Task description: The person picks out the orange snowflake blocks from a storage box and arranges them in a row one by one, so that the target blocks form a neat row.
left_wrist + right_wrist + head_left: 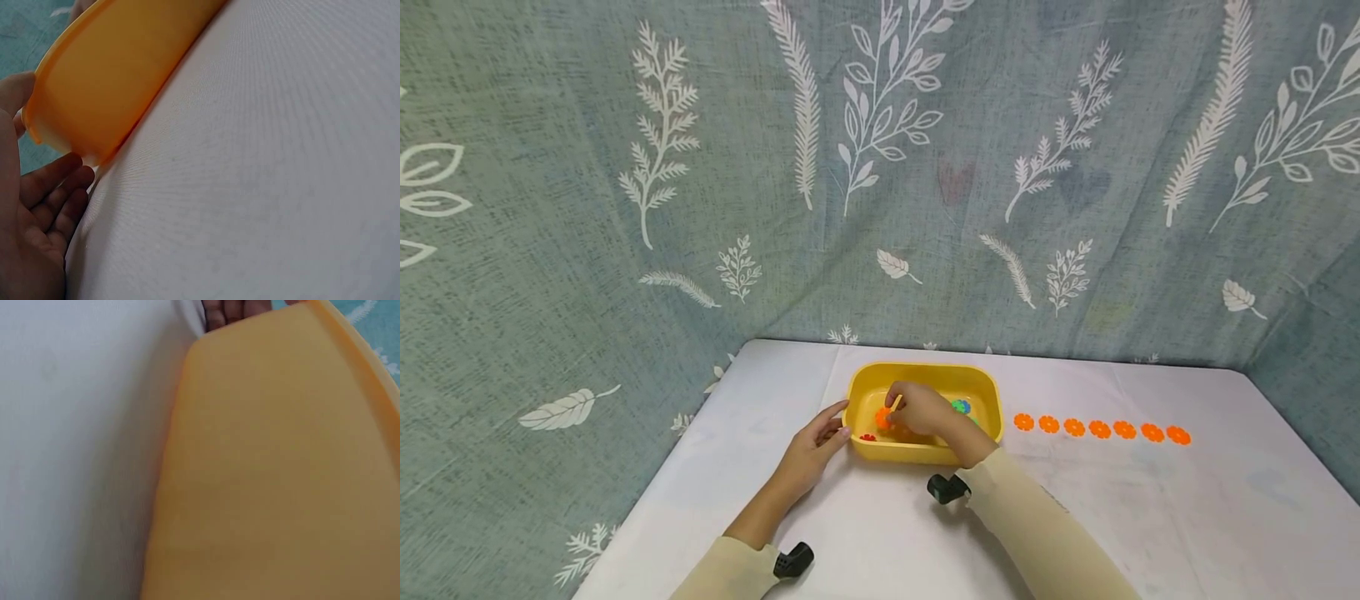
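Observation:
A yellow plastic tub (925,453) stands on the white-covered table. My left hand (811,450) is at its left end, thumb and fingertips touching the outer wall and rim; in the left wrist view the fingers are relaxed against the tub's corner. My right hand (925,410) reaches down inside the tub, its thumb and finger pinching an orange flower-shaped disc (883,418). Also in the tub are a red piece (867,437) and blue and green pieces (961,407), partly covered by the right hand and wrist. The right wrist view shows mostly the tub's outer wall (269,456).
Several orange flower-shaped discs (1100,429) lie in a row on the table (1150,517), to the right of the tub. A grey-green curtain with white leaf prints (925,250) hangs behind the table and at its sides.

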Available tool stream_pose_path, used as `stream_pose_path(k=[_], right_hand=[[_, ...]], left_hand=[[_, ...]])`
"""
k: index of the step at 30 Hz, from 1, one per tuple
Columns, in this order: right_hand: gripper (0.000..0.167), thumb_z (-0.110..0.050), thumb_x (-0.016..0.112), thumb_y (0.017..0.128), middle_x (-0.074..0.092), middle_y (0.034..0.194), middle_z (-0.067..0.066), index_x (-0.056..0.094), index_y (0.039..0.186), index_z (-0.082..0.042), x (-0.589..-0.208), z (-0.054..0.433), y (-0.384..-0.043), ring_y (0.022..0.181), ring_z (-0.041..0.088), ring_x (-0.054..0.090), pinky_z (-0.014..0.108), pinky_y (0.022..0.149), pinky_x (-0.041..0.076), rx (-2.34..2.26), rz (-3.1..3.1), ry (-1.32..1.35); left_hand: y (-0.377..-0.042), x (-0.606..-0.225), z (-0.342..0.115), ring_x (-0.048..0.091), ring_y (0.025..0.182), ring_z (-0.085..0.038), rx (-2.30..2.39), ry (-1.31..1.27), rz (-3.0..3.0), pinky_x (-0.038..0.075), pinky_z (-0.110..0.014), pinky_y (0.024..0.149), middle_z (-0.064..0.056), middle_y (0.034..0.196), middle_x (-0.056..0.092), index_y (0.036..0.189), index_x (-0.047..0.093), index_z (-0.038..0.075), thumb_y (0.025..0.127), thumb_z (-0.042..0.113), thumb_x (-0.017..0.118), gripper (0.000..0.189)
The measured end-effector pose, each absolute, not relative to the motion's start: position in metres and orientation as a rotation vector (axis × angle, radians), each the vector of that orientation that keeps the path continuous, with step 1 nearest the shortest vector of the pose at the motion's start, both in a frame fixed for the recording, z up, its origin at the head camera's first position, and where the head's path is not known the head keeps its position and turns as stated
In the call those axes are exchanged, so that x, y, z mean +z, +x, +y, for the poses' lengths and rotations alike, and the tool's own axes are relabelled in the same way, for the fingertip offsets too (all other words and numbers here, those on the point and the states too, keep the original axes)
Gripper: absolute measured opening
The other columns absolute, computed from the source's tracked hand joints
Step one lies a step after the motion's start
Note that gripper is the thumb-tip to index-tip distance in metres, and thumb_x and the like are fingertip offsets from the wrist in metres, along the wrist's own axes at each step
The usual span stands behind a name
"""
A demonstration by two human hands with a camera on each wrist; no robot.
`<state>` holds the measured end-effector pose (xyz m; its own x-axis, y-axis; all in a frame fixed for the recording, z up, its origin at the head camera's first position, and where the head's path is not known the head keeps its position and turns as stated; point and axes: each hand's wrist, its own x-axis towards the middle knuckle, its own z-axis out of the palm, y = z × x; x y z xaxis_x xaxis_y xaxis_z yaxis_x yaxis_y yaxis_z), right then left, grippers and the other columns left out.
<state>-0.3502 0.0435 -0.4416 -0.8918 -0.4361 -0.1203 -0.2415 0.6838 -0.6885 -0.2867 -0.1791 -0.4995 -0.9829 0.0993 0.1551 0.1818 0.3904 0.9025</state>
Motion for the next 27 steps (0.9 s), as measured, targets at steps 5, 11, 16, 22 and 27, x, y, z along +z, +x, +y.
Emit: stream_pose_path(k=[5, 11, 16, 22, 27], right_hand=[[0.014, -0.011, 0.071, 0.09, 0.059, 0.082, 0.005, 0.059, 0.097, -0.01, -0.44, 0.058, -0.35, 0.063, 0.018, 0.055, 0.028, 0.06, 0.047, -1.096, 2.592, -0.532], [0.015, -0.012, 0.073, 0.088, 0.059, 0.081, 0.005, 0.061, 0.097, -0.01, -0.442, 0.075, -0.352, 0.064, 0.018, 0.053, 0.027, 0.058, 0.047, -1.148, 2.576, -0.49], [0.015, -0.012, 0.074, 0.087, 0.059, 0.08, 0.006, 0.062, 0.096, -0.009, -0.443, 0.085, -0.352, 0.065, 0.018, 0.053, 0.028, 0.058, 0.046, -1.179, 2.562, -0.464], [0.014, -0.008, 0.073, 0.086, 0.058, 0.078, 0.006, 0.062, 0.096, -0.007, -0.442, 0.094, -0.35, 0.063, 0.018, 0.052, 0.027, 0.056, 0.046, -1.24, 2.549, -0.466], [0.014, -0.008, 0.073, 0.087, 0.059, 0.078, 0.006, 0.063, 0.097, -0.007, -0.438, 0.1, -0.35, 0.064, 0.018, 0.052, 0.027, 0.055, 0.044, -1.255, 2.553, -0.457]], left_hand=[[-0.285, -0.499, -0.179, 0.059, 0.106, -0.017, -1.669, -0.254, -2.561, 0.047, -0.039, 0.094, -0.004, 0.123, 0.063, 0.143, 0.05, 0.03, 0.096, 0.028, 0.063, 0.048], [-0.286, -0.498, -0.178, 0.059, 0.106, -0.017, -1.669, -0.255, -2.56, 0.046, -0.04, 0.094, -0.003, 0.123, 0.063, 0.142, 0.05, 0.031, 0.096, 0.029, 0.063, 0.048], [-0.286, -0.5, -0.179, 0.059, 0.105, -0.017, -1.673, -0.256, -2.564, 0.046, -0.04, 0.093, -0.003, 0.123, 0.063, 0.143, 0.05, 0.031, 0.096, 0.029, 0.064, 0.049], [-0.287, -0.5, -0.18, 0.059, 0.105, -0.017, -1.664, -0.263, -2.564, 0.047, -0.04, 0.093, -0.003, 0.123, 0.063, 0.143, 0.05, 0.03, 0.096, 0.028, 0.064, 0.049], [-0.287, -0.501, -0.181, 0.059, 0.106, -0.017, -1.661, -0.264, -2.563, 0.047, -0.04, 0.094, -0.003, 0.124, 0.063, 0.143, 0.05, 0.031, 0.096, 0.029, 0.064, 0.048]])
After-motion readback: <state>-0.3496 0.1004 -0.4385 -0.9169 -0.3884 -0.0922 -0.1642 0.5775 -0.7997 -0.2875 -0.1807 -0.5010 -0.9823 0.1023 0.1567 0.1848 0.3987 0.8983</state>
